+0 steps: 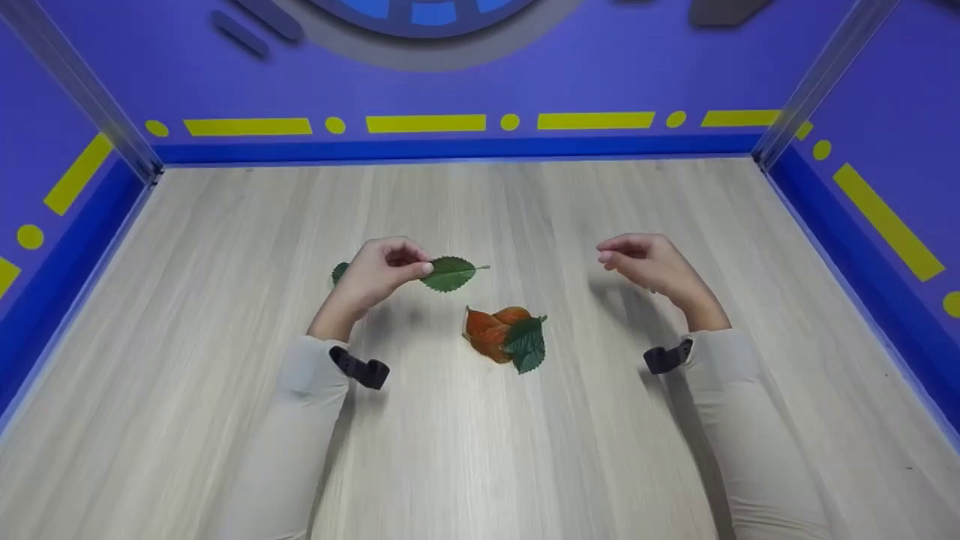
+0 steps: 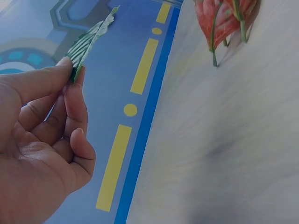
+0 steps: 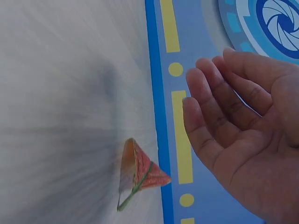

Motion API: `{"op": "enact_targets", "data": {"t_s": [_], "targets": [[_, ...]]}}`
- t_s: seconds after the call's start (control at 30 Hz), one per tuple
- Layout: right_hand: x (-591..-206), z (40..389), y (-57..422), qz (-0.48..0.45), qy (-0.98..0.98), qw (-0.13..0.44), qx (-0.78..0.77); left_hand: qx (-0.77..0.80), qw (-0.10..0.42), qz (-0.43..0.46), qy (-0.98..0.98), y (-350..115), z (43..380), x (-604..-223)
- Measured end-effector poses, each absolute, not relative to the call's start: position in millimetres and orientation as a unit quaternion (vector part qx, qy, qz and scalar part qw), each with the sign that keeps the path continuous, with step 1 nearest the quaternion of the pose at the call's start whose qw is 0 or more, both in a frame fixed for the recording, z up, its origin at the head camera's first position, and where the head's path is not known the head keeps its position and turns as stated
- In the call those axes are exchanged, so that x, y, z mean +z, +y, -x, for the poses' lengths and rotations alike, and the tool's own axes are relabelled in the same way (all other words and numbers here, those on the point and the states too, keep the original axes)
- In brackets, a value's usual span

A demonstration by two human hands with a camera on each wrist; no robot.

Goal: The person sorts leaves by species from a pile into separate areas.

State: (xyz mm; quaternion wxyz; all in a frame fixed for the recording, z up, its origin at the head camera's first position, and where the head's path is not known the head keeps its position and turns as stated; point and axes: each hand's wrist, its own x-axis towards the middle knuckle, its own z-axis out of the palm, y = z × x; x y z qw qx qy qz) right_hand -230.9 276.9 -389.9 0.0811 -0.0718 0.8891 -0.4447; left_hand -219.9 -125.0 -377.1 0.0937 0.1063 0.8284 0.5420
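My left hand (image 1: 377, 271) pinches a green leaf (image 1: 451, 274) between thumb and forefinger, above the table. In the left wrist view, that serrated leaf (image 2: 88, 44) rises from the fingertips. Below and right of it in the head view, a small cluster of orange leaves (image 1: 486, 330) lies on the table, with a dark green leaf (image 1: 529, 343) overlapping its right side. My right hand (image 1: 649, 264) hovers off to the right, fingers gently bent and holding nothing. An orange-red leaf (image 3: 148, 173) with a green stem rests on the table near it in the right wrist view.
Part of another green leaf (image 1: 340, 271) shows behind the left hand. The wood-grain table (image 1: 480, 450) is bounded by a blue-purple back wall (image 1: 480, 90) with yellow markings, and by similar side walls. Black camera mounts (image 1: 361, 367) sit at both wrists.
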Motion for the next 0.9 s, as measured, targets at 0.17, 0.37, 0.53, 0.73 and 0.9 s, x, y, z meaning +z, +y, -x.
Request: {"op": "enact_targets", "data": {"t_s": [0.17, 0.37, 0.53, 0.73, 0.9], "targets": [[-391.8, 232.7, 267.9, 0.107, 0.884, 0.093, -0.446, 0.552, 0.083, -0.095, 0.825, -136.7, 222.4, -379.8], [-391.8, 233.0, 257.4, 0.134, 0.873, 0.113, -0.455, 0.555, 0.072, -0.084, 0.825, -151.5, 223.7, -382.7], [-391.9, 232.6, 248.5, 0.145, 0.866, 0.13, -0.46, 0.556, 0.067, -0.072, 0.825, -162.6, 225.0, -383.5], [-393.6, 232.7, 237.6, 0.157, 0.87, 0.137, -0.447, 0.553, 0.058, -0.055, 0.829, -177.4, 226.2, -386.4], [-393.7, 232.0, 229.1, 0.171, 0.87, 0.145, -0.439, 0.542, 0.049, -0.047, 0.838, -188.8, 225.9, -388.3]]}}
